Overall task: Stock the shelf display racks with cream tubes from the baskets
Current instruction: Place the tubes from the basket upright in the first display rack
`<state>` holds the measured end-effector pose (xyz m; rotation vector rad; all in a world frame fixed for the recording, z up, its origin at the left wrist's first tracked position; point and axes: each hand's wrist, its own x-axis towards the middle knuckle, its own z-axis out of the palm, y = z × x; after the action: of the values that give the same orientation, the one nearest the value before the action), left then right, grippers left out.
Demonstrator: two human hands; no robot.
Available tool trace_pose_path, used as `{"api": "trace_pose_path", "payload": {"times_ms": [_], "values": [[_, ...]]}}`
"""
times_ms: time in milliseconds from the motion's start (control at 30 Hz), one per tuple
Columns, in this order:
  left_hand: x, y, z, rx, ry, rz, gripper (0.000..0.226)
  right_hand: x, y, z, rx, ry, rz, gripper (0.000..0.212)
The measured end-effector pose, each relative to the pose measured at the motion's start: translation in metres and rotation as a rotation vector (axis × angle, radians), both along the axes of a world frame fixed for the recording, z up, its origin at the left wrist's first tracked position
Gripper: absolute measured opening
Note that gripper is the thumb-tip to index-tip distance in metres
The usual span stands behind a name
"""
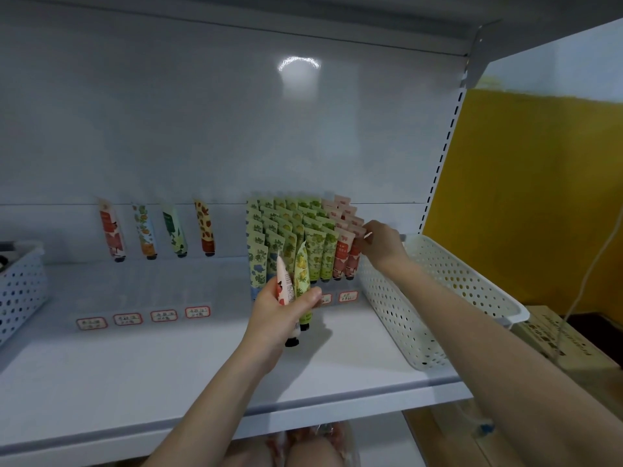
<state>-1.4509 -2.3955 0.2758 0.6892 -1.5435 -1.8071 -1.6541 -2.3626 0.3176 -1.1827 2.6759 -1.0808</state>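
- While the front pink tube (352, 254) is being seated in the rightmost row, the shelf (168, 365) is noted as the only catch beneath. A dropped tube would probably roll toward the front lip.
- The white basket (438, 298) is set just beside the display rack (290, 237), on its right. The right forearm is passed over the basket's rim, so the basket could be nudged if the elbow is lowered.
- The display rack is packed tight, with green rows touching pink rows. A sideways push at the front could be carried back along a row and neighbours tipped. This is judged the main hazard.
- Spare tubes (301, 274) are bunched caps-down and fanned apart. One could slip out if the grasp is eased while attention is on the other side.
- The right arm is extended across and upward. The right hand (381, 244) is held at the rack's right edge, with fingertips pinched on the pink tube's upper edge and the other fingers curled. Whether the tube is fully seated cannot be told.
- The left hand (283, 308) is raised before the rack's lower front, with fingers and thumb wrapped round the spare tubes at mid-length.
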Motion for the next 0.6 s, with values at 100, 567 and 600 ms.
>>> {"api": "trace_pose_path", "payload": {"times_ms": [100, 567, 600], "values": [[0.003, 0.000, 0.003, 0.036, 0.014, -0.006, 0.022, -0.001, 0.003, -0.001, -0.019, -0.030, 0.004, 0.027], [0.015, 0.023, 0.027, -0.094, 0.055, 0.041, 0.029, 0.084, 0.066, 0.041, -0.406, -0.204, 0.345, 0.011], [0.016, 0.026, 0.028, -0.111, 0.051, 0.038, 0.030, 0.092, 0.068, 0.040, -0.361, -0.201, 0.393, 0.009]]}}
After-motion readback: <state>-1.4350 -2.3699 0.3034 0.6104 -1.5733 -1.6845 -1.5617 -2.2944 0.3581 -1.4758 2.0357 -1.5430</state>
